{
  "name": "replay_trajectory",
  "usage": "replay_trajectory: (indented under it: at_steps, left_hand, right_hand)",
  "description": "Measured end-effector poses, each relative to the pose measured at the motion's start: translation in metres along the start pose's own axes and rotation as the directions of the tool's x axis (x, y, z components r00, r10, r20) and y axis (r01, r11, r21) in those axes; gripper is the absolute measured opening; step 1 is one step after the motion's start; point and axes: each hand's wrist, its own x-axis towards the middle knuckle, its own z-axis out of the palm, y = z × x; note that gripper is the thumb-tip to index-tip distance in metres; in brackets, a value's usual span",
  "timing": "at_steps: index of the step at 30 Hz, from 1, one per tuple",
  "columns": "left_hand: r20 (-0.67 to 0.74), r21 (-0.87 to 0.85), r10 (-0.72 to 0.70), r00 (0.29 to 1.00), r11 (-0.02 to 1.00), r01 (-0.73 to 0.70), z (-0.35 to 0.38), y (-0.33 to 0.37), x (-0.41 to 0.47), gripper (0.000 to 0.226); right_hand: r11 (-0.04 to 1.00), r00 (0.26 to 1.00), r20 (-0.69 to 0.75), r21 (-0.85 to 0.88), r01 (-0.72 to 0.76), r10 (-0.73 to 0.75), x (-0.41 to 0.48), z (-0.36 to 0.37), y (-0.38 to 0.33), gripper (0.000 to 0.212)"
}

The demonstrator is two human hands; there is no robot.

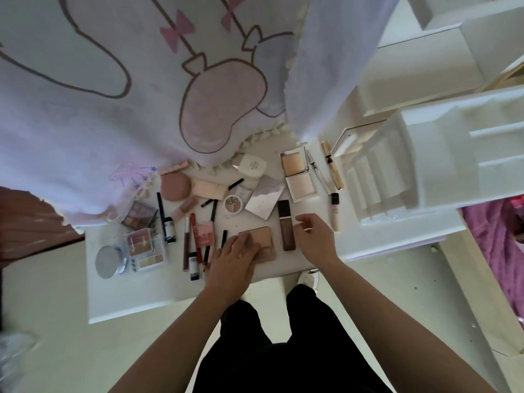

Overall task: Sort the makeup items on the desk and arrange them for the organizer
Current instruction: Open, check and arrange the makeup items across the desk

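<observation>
Many makeup items lie spread on the white desk (pixel 119 296). My left hand (pixel 232 259) rests flat on a beige powder palette (pixel 265 242) near the front edge, fingers covering its left part. My right hand (pixel 314 239) hovers just right of a tall brown foundation bottle (pixel 285 225), fingers loosely curled, holding nothing. An open highlighter compact (pixel 296 174) lies further back. The white organizer (pixel 419 165) with slots and drawers stands at the right end of the desk.
Left of my hand lie several lip glosses and pencils (pixel 195 245), eyeshadow palettes (pixel 139 214) and a round silver tin (pixel 109 260). A pink puff (pixel 174 187) and a silver palette (pixel 265 198) sit further back. A patterned curtain (pixel 141 95) hangs over the desk's rear.
</observation>
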Motion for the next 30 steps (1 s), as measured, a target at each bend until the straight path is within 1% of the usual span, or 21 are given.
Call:
replay_trajectory:
  at_steps: [2, 4, 6, 10, 14, 16, 17, 19, 22, 24, 26, 28, 30]
  left_hand:
    - [0.004, 0.002, -0.023, 1.000, 1.000, 0.023, -0.004, -0.012, -0.005, 0.042]
    - [0.037, 0.008, -0.044, 0.998, 0.999, 0.044, -0.010, -0.025, -0.009, 0.042]
    - [0.066, 0.027, -0.036, 0.997, 0.999, 0.034, -0.013, -0.038, -0.013, 0.043]
    - [0.064, 0.057, -0.055, 0.996, 0.997, 0.051, -0.018, -0.060, -0.019, 0.045]
    - [0.059, 0.090, -0.088, 0.994, 0.993, 0.082, -0.015, -0.080, -0.027, 0.039]
    - [0.038, 0.111, -0.088, 0.995, 0.990, 0.083, -0.011, -0.088, -0.030, 0.034]
    - [0.026, 0.115, -0.090, 0.996, 0.990, 0.086, -0.008, -0.090, -0.032, 0.035]
    - [0.012, 0.094, -0.117, 0.993, 0.989, 0.115, -0.006, -0.092, -0.035, 0.039]
    - [0.021, 0.051, -0.158, 0.987, 0.986, 0.157, -0.005, -0.092, -0.036, 0.048]
    - [0.014, 0.018, -0.170, 0.985, 0.985, 0.169, -0.003, -0.092, -0.037, 0.051]
    - [-0.011, -0.003, -0.174, 0.985, 0.985, 0.174, 0.000, -0.091, -0.038, 0.050]
    - [-0.051, -0.011, -0.178, 0.983, 0.984, 0.178, 0.003, -0.092, -0.037, 0.044]
    - [-0.080, -0.011, -0.178, 0.981, 0.984, 0.177, 0.004, -0.092, -0.038, 0.041]
  right_hand:
    - [0.998, 0.999, -0.004, -0.055, 0.043, -0.043, -0.002, 0.012, -0.005, 0.018]
    - [0.990, 0.995, -0.004, -0.102, 0.101, -0.102, -0.004, 0.022, -0.012, 0.017]
    - [0.977, 0.989, 0.017, -0.151, 0.150, -0.149, -0.004, 0.032, -0.023, 0.021]
    - [0.915, 0.952, 0.109, -0.263, 0.306, -0.287, -0.002, 0.054, -0.047, 0.032]
    - [0.783, 0.884, 0.234, -0.411, 0.467, -0.405, 0.006, 0.077, -0.067, 0.042]
    - [0.689, 0.834, 0.320, -0.470, 0.551, -0.449, 0.011, 0.087, -0.075, 0.044]
    - [0.636, 0.808, 0.371, -0.499, 0.589, -0.457, 0.015, 0.091, -0.077, 0.045]
    - [0.542, 0.774, 0.440, -0.552, 0.633, -0.455, 0.020, 0.096, -0.076, 0.044]
    - [0.465, 0.747, 0.455, -0.590, 0.660, -0.484, 0.020, 0.095, -0.069, 0.031]
    - [0.447, 0.728, 0.472, -0.581, 0.681, -0.497, 0.016, 0.091, -0.063, 0.027]
    - [0.458, 0.720, 0.490, -0.557, 0.692, -0.492, 0.012, 0.086, -0.054, 0.027]
    - [0.494, 0.730, 0.501, -0.537, 0.684, -0.466, 0.008, 0.082, -0.047, 0.036]
    - [0.504, 0.744, 0.536, -0.550, 0.667, -0.399, 0.006, 0.079, -0.040, 0.052]
